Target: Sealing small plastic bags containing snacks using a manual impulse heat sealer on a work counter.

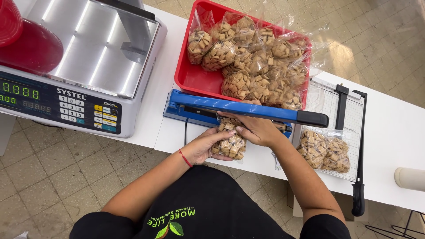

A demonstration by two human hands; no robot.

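left hand (204, 148): fingers curled round the lower part of a small clear bag (230, 140), closed on it from the left and beneath.
right hand (257, 129): fingers folded over the upper part of the same bag, gripping it just under the sealer arm.
small clear bag: filled with tan square crackers; held between both sets of fingers, its top edge tucked under the blue arm.
heat sealer (241, 108): blue, black handle at the far right; arm lies directly above the fingertips.
red tray (191, 77): beyond the sealer, away from the fingers; heaped with many clear bags of the same crackers.
paper cutter (349, 128): right of the right hand; gridded board with a black blade arm.
two filled bags (325, 150): lying on the cutter board, side by side and touching.
scale (79, 71): well left of the left fingers; steel pan, keypad front.
red bowl (26, 44): on the scale pan's left edge; contents cannot be told.
white table (394, 132): bears everything listed.
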